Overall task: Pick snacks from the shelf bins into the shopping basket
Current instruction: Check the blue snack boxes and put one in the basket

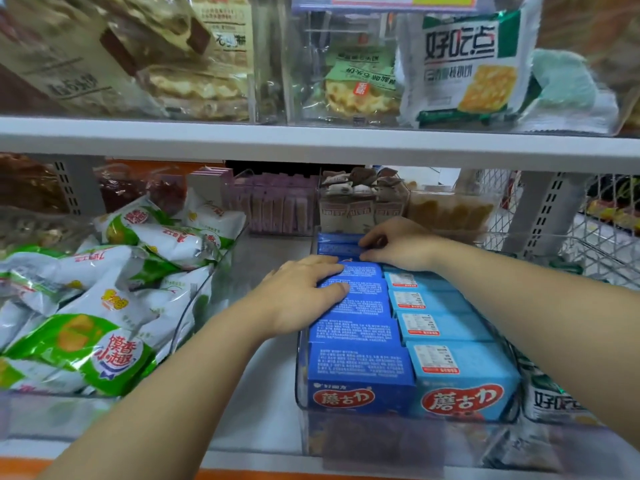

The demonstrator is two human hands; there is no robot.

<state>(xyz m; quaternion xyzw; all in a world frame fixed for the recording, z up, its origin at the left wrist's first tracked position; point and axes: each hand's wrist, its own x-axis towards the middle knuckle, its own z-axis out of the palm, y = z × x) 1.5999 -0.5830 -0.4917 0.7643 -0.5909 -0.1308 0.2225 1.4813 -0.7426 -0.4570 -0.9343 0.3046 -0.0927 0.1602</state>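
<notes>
A: Where do the person's hands sit in the head view?

B: Both are over the clear bin [381, 439] on the lower shelf [270, 261]. The left hand [298, 292] lies flat, fingers straight, on the dark blue boxes [360, 365] in the left row.

A: And the right hand [401, 245]?

B: It is farther back, with its fingers bent over a dark blue box at the rear. Whether it grips cannot be told.

A: Neighbours?

B: Light blue boxes [460, 368] fill the right row, and green-and-white bags [97, 323] lie in a heap to the left.
</notes>
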